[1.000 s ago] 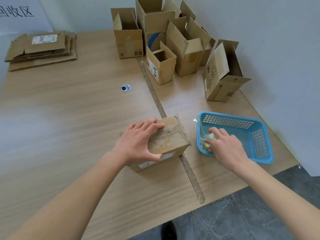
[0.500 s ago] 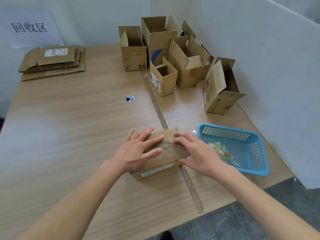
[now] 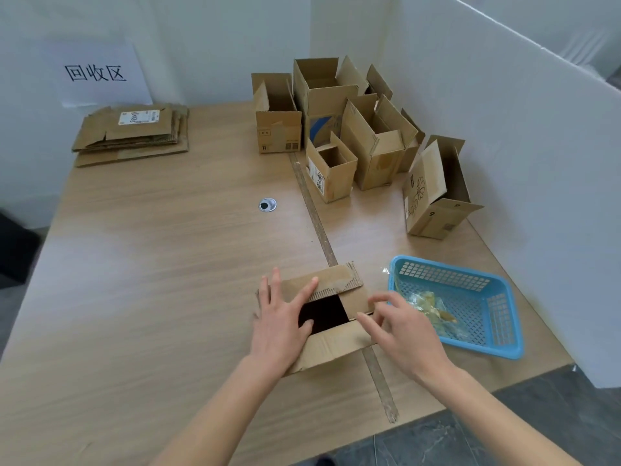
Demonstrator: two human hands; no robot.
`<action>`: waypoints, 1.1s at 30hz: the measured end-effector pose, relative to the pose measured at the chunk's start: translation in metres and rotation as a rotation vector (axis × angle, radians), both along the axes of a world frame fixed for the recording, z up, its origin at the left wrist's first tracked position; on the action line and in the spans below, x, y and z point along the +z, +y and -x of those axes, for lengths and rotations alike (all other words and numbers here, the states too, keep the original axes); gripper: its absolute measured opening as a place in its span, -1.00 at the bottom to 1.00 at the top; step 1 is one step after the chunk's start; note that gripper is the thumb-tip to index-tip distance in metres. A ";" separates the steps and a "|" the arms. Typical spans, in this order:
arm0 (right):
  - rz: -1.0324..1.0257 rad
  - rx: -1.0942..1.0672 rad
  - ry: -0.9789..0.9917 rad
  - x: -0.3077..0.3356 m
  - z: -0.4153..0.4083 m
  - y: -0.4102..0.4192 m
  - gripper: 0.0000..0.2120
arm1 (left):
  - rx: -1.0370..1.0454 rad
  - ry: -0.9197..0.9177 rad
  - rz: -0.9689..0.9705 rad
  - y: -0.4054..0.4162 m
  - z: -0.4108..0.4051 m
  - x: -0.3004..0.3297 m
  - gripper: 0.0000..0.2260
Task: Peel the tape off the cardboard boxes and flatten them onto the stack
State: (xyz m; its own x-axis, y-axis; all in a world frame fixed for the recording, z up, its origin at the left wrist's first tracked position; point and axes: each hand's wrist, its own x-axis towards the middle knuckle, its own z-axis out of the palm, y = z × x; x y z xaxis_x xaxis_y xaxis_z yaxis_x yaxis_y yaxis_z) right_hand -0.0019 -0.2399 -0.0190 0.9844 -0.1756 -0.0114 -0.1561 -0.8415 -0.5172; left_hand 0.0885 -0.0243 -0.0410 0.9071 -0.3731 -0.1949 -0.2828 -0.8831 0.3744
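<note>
A small cardboard box [image 3: 336, 344] lies near the table's front edge with its top flaps parted and a dark opening showing. My left hand [image 3: 282, 317] rests on its left side, fingers spread and straight over the far flap. My right hand [image 3: 400, 327] is at the box's right end, fingers loosely bent and touching the right flap's edge. A stack of flattened cardboard [image 3: 132, 134] lies at the far left corner. Crumpled clear tape [image 3: 430, 307] sits in the blue basket [image 3: 504, 344].
Several open cardboard boxes [image 3: 369, 136] stand at the far right, one more [image 3: 437, 193] close to the white partition. A metal grommet [image 3: 267, 205] sits mid-table. A brown strip [image 3: 316, 213] runs along the table seam. A paper sign hangs on the back wall.
My right hand left the basket, where the tape now lies, and came to the box. The box's top flaps, closed before, have opened. The camera view has lifted.
</note>
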 end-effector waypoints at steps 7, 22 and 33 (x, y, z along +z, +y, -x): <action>0.120 -0.047 0.264 0.017 -0.062 0.034 -0.17 | 0.209 0.093 0.507 0.010 -0.012 0.014 -0.17; -0.652 -0.220 0.012 0.047 -0.131 0.014 -0.36 | -0.328 -0.381 0.461 0.099 -0.069 0.065 -0.24; -0.493 -0.061 0.557 -0.046 -0.087 0.046 -0.21 | 0.006 -0.148 0.286 0.132 -0.013 -0.044 -0.49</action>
State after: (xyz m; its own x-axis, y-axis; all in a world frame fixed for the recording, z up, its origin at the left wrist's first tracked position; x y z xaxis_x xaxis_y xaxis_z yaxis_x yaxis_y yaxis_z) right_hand 0.0850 -0.1934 -0.0653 0.7983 -0.0752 -0.5975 -0.5446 -0.5137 -0.6629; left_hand 0.1014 0.1073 -0.0846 0.9201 -0.3882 0.0518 -0.3480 -0.7497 0.5628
